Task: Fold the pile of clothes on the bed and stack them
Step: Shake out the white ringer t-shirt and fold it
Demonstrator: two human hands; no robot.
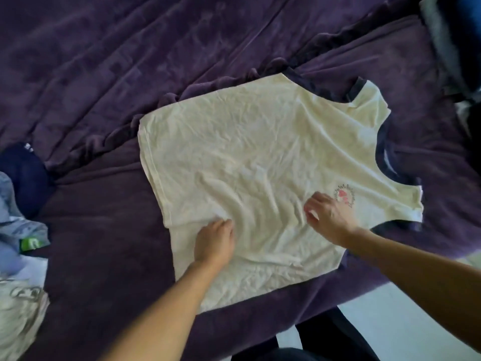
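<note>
**Both hands on a cream T-shirt spread on the bed**

Nearest the camera, dark trouser legs (328, 340) stand on a pale floor (390, 321) at the edge of the bed. Two bare forearms reach forward from there over the purple bed cover (104, 74).

The left hand (214, 243) lies palm down on the lower part of the cream T-shirt (247, 152). Its fingers (226, 225) end in a small ridge of puckered cloth, and it cannot be told whether they pinch it or only press. The right hand (329, 220) rests on the shirt just beside a small pink chest print (345, 196). Its fingers (312, 204) are bent with their tips on the cloth. Whether they grip is too blurred to tell.

The shirt lies flat and creased across the middle of the bed, hem to the left. Its navy-trimmed neck and armholes point right.

At the left edge, apart from the shirt, sits the unfolded pile. It holds a cream printed garment (18, 308) nearest, then a blue-grey one (15, 222) with a green label (32, 242), then a navy one (23, 173) behind.

Beyond the shirt the bed cover runs in long wrinkles. In the far right corner lies a dark and white bundle (453, 35), too blurred to name.
</note>
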